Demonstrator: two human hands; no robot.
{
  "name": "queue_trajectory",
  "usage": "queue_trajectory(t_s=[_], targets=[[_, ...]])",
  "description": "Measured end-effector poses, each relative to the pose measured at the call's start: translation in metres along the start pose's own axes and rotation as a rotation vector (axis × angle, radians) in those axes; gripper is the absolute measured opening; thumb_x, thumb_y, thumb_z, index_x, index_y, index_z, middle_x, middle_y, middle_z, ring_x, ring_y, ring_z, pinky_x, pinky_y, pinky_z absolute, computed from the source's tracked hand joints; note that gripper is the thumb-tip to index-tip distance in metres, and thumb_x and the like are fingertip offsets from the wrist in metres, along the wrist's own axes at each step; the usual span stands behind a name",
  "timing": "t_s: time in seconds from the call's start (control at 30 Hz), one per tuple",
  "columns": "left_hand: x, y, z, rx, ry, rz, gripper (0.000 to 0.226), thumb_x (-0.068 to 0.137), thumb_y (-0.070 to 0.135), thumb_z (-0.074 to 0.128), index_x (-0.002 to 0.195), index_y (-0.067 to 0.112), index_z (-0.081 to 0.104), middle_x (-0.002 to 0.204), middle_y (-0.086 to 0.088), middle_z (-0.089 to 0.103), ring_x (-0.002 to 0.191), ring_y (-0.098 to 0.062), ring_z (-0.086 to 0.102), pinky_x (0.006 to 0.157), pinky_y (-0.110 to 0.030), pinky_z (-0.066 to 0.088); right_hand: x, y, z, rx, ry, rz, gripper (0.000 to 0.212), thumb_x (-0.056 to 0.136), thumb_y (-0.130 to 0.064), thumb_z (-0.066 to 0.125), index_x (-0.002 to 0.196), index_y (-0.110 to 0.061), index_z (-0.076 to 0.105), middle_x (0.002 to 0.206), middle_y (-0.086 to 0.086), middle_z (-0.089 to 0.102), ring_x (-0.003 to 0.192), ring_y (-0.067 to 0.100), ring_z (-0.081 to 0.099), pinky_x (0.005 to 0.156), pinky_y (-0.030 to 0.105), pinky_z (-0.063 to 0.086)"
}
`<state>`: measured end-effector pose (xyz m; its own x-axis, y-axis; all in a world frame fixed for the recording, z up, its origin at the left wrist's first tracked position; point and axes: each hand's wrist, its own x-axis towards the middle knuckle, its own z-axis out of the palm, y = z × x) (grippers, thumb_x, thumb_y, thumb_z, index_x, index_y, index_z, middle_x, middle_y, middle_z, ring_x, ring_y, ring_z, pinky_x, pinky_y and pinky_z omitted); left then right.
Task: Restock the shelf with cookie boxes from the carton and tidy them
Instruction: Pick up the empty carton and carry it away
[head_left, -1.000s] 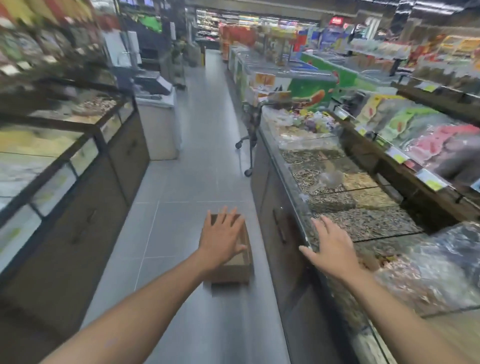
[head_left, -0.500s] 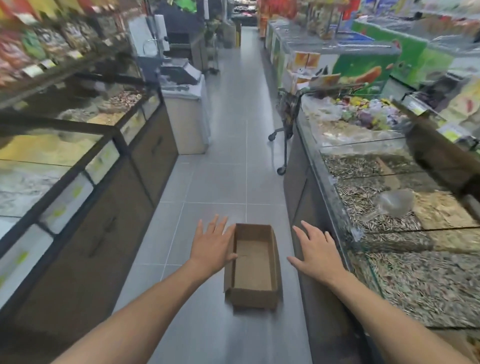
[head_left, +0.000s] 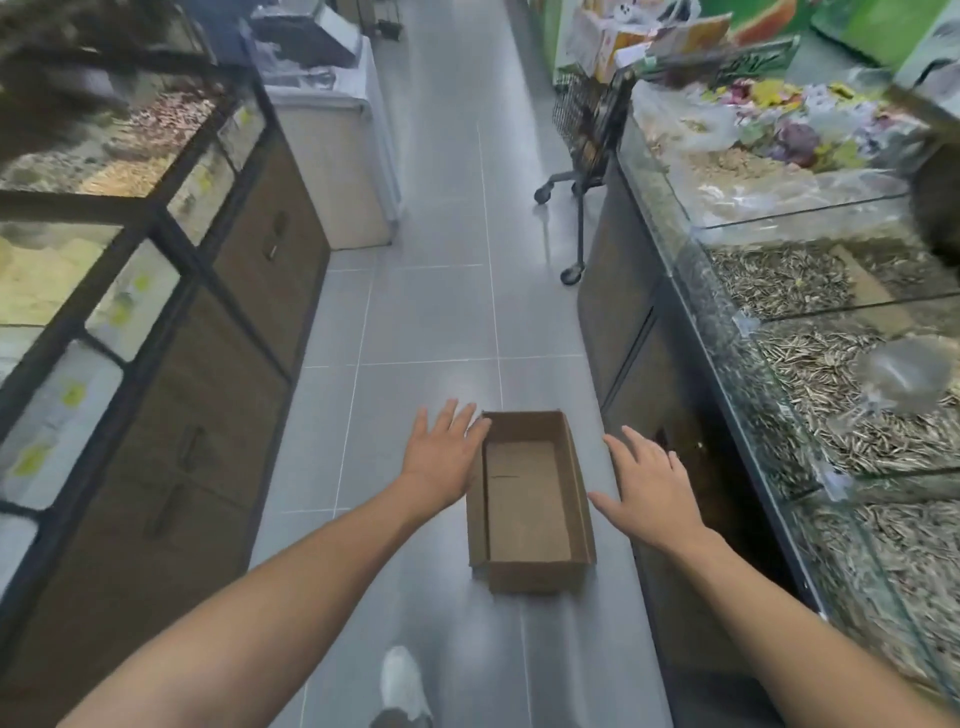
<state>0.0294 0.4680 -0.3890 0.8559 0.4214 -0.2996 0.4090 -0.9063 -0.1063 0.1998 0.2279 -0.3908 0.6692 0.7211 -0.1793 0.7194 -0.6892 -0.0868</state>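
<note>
1. No text, brand or number legible anywhere.
2. Yellow price tags (head_left: 71, 393) on bin fronts, left of the left hand (head_left: 441, 457): blurred, unreadable.
3. Printed packaging (head_left: 613, 39) far ahead of the right hand (head_left: 649, 491): print too blurred to read.

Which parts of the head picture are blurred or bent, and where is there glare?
Head view: the carton and both open hands, left hand and right hand, are fairly sharp; the corners smear with motion blur, worst at top left; the wide lens bows the counter edges outward; soft ceiling light reflects on the floor tiles and the glass bins.
</note>
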Motion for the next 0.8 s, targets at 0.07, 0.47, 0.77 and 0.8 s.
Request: queue_trajectory(t_s=[0.07,0.47,0.77,0.8], targets=[[0.02,-0.01,0.021,0.018,-0.024,0.042,0.076,0.105,0.028,0.056,0.168,0.026,0.013,0.177,-0.006,0.005,0.164,-0.031,0.0,0.128,-0.06,0.008,0.015,-0.009,0.024,0.015,-0.024,0.038,0.082,0.091,-0.068,0.056,0.16,-0.029,0.033,0.169,0.001,0.029,0.155,0.024,0.03,0.125,0.053,0.023],[0.162,-0.017,0.266,0.12,-0.148,0.149,0.068,0.104,0.024,0.054,0.165,0.024,0.023,0.174,-0.007,0.017,0.163,-0.03,0.006,0.127,-0.061,0.01,0.097,-0.007,0.282,0.093,-0.273,0.034,0.086,0.092,-0.064,0.055,0.162,-0.024,0.027,0.17,0.005,0.024,0.157,0.027,0.022,0.128,0.049,0.019],[0.25,0.004,0.449,0.233,-0.175,0.366,0.061,0.105,0.011,0.045,0.163,0.023,0.029,0.169,-0.006,0.03,0.162,-0.028,0.014,0.128,-0.055,0.018,0.116,-0.029,0.487,0.08,-0.374,0.066,0.041,0.101,-0.046,0.055,0.14,-0.035,0.06,0.144,0.0,0.055,0.133,0.025,0.05,0.108,0.04,0.04],[0.257,0.004,0.464,0.247,-0.156,0.395,0.061,0.104,0.01,0.044,0.162,0.022,0.03,0.168,-0.006,0.032,0.162,-0.029,0.014,0.128,-0.054,0.019,0.116,-0.032,0.503,0.092,-0.384,0.1,0.038,0.101,-0.045,0.054,0.136,-0.034,0.064,0.137,0.002,0.057,0.128,0.026,0.054,0.104,0.039,0.043]])
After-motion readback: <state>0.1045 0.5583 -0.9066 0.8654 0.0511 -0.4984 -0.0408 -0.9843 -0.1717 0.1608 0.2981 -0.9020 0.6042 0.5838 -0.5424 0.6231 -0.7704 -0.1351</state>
